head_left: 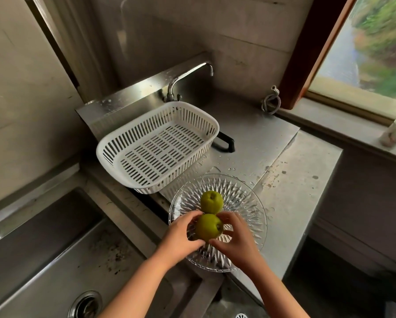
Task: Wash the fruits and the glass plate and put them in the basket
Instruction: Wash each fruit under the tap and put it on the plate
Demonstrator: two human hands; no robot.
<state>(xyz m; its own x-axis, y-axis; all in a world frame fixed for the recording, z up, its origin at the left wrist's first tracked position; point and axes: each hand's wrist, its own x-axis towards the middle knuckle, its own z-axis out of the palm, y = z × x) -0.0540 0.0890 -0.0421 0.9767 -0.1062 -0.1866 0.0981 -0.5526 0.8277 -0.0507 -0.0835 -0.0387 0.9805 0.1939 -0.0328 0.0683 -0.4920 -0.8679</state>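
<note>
Both hands on near green fruit (209,226) over glass plate (218,222): left hand (181,235) grip and right hand (236,237) grip both pinching it from opposite sides. Second green fruit (212,201) just behind, in plate. White basket (156,146) on worktop (291,191) beyond. Tap (187,81) behind basket; sink (54,244) at left.

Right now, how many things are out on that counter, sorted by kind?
Green fruits: 2, one held in both hands, one on the plate
Glass plate: 1
White basket: 1
Total: 4
</note>
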